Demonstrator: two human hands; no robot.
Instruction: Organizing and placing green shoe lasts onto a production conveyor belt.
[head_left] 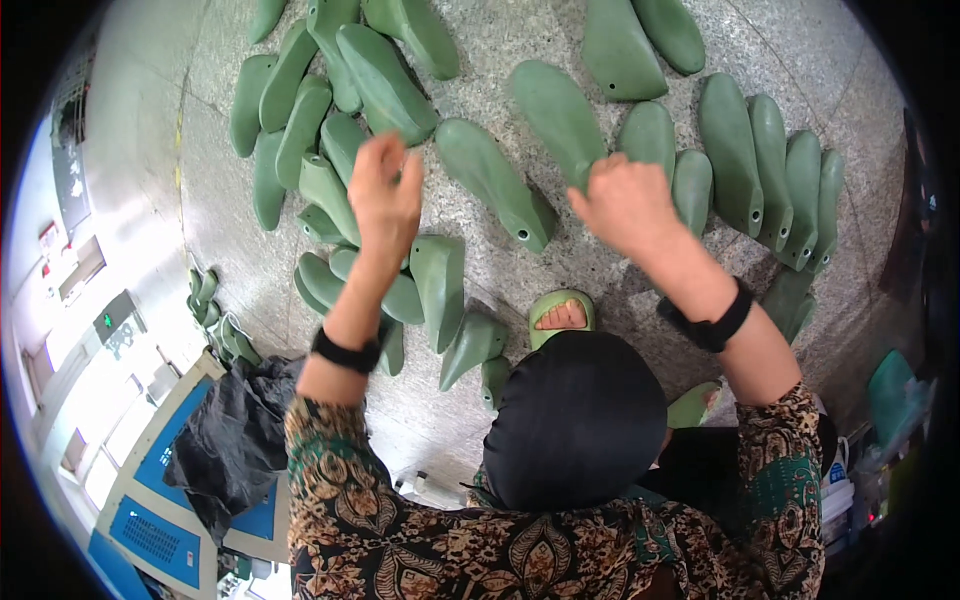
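Note:
Green shoe lasts lie all over the floor in front of me. My right hand point(632, 203) is closed at the near end of one shoe last point(556, 112), whose broad toe points away from me. My left hand point(386, 198) is raised over the left group, thumb and bent fingers apart, with nothing visible in it. Beneath and beside it lie a pale green last point(328, 195) and a large last point(385, 82). Between my hands, a single last point(492, 180) lies slantwise, a small hole in its near end.
A row of lasts point(735, 150) lies at right, with a pair point(622, 50) farther off. More lasts point(440, 290) are near my left forearm. My green slippers point(545, 304) are close by. Black plastic sheeting point(235, 430) covers part of a blue-and-beige cabinet point(150, 530) at lower left.

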